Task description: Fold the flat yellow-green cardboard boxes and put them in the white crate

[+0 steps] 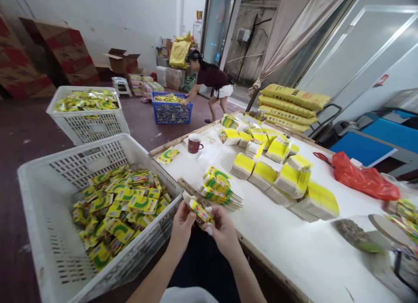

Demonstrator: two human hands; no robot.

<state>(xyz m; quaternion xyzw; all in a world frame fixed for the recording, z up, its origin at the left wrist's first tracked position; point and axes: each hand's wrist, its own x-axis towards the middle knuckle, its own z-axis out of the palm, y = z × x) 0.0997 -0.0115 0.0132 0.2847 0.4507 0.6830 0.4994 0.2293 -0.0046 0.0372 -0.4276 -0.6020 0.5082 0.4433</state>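
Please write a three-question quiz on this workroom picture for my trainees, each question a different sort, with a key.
1. Multiple choice: what colour is the crate that the co-worker is bending over?
A) White
B) Blue
C) Red

2. True or false: the mug stands inside a crate.

3. Short answer: what do the camera wearer's left hand and right hand hold between them?

Key:
1. B
2. False; it stands on the white-topped table.
3. A mostly yellow printed packet.
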